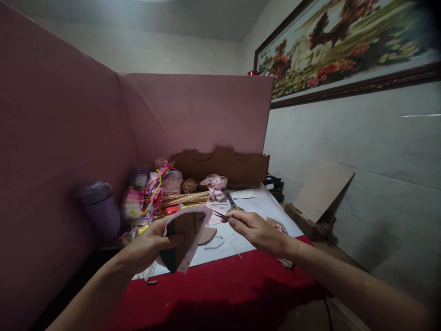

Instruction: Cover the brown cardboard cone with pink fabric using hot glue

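My left hand (153, 243) grips a cardboard piece (186, 232) by its left side, thumb across its face. White cloth with small pink marks (194, 250) borders the piece along its top and right edges. Just to the right, my right hand (253, 230) pinches dark, thin tweezers (220, 214); their tips point left at the cloth edge, close to it. I cannot tell whether they touch it. Behind my right hand, scissors (232, 201) lie on the white sheet. A rounded cardboard piece (207, 236) rests partly hidden behind the held piece.
A red cloth (206, 299) covers the near table, with a white sheet (267, 209) beyond. Thin sticks (186, 199), a twine ball (189, 185), colourful pipe cleaners (158, 184) and crumpled printed cloth (216, 183) sit at the back. A purple bin (103, 214) stands left; cardboard (223, 168) leans behind.
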`<state>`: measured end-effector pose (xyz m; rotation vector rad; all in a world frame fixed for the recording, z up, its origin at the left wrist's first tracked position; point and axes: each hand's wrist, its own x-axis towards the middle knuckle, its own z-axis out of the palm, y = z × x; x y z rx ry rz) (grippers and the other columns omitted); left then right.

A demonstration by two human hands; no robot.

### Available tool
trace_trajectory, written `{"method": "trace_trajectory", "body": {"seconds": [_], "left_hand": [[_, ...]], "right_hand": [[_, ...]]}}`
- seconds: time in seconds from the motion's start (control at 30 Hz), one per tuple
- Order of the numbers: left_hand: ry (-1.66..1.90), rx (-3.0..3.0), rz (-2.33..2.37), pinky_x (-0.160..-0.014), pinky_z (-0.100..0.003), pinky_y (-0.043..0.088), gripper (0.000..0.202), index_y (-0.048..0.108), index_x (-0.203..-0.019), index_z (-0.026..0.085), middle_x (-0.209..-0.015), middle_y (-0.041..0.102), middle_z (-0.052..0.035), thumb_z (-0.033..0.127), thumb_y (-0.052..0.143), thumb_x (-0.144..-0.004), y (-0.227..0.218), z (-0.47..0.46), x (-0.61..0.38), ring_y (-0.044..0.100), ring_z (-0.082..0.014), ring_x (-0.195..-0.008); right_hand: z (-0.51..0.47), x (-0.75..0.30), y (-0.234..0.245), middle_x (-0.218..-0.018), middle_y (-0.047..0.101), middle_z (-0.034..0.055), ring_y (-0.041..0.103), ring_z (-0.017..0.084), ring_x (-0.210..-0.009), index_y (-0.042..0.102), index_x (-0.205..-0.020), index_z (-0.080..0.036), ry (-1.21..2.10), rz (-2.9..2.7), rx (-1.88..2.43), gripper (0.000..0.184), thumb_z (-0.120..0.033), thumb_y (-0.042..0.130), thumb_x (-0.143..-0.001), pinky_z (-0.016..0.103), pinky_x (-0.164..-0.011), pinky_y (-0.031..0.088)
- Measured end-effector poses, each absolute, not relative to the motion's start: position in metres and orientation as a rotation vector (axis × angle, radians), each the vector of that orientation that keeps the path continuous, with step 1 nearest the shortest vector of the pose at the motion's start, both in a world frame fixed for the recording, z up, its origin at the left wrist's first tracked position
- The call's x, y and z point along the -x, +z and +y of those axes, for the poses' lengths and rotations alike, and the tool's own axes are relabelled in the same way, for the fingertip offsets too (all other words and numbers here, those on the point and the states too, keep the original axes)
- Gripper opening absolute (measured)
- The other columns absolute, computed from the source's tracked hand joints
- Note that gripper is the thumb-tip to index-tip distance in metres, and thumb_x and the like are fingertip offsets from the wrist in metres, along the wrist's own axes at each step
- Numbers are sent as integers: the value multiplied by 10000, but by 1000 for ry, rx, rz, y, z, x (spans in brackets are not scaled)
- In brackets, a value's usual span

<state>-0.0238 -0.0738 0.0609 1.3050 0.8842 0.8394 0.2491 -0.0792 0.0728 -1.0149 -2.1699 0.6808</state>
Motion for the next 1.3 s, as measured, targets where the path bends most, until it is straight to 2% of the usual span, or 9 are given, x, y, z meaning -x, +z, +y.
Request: {"method": "trace_trajectory", "body": {"seconds": [0.07, 0.23, 0.37, 0.7, 0.97, 1.1, 1.3], "left_hand": [[820, -1314, 899, -555, -233, 425, 492, 602, -1109, 183, -780, 678, -50, 270, 750, -648, 63, -76, 26, 587, -162, -631], [818, -1363, 893, -579, -234, 424, 387, 637, -981, 190, -801, 676, -41, 292, 764, -630, 63, -81, 24, 586, -163, -668], [786, -1386, 870, -607, -249, 427, 372, 632, -989, 208, -832, 678, -43, 309, 749, -651, 63, -83, 20, 598, -186, -723], [811, -1379, 861, -606, -241, 410, 347, 664, -1004, 202, -825, 671, -36, 223, 731, -664, 65, -87, 18, 559, -156, -694], [774, -1432, 845, -638, -265, 415, 340, 670, -987, 196, -830, 690, -48, 249, 737, -658, 68, -89, 12, 583, -188, -725], [764, -1428, 868, -634, -258, 415, 400, 660, -1038, 213, -822, 681, -36, 257, 742, -649, 66, -88, 13, 572, -179, -712], [778, -1447, 856, -621, -235, 402, 345, 673, -995, 223, -811, 670, -22, 234, 736, -656, 67, -88, 15, 544, -154, -692]], "right_hand": [[-79, -250, 72, -837, 567, 40, 508, 158, -772, 590, -865, -166, 724, -2168, 1000, 359, -435, 362, -934, 273, -692, 395], [-82, -245, 73, -773, 538, 27, 483, 147, -719, 602, -888, -158, 826, -2157, 942, 393, -463, 357, -926, 263, -662, 386], [-85, -241, 76, -803, 550, 33, 480, 156, -751, 609, -873, -174, 807, -2156, 911, 395, -483, 367, -918, 267, -684, 391], [-88, -245, 76, -684, 452, -9, 435, 128, -652, 601, -958, -155, 889, -2118, 933, 293, -365, 401, -916, 249, -599, 361], [-90, -246, 79, -792, 558, 25, 478, 149, -738, 609, -929, -155, 761, -2142, 945, 254, -328, 426, -900, 264, -668, 369], [-91, -248, 79, -777, 552, 10, 470, 138, -717, 611, -921, -162, 740, -2146, 951, 231, -318, 443, -895, 251, -656, 363], [-94, -250, 80, -712, 530, -12, 447, 125, -672, 629, -924, -173, 730, -2120, 1005, 195, -288, 479, -878, 239, -621, 348]]}}
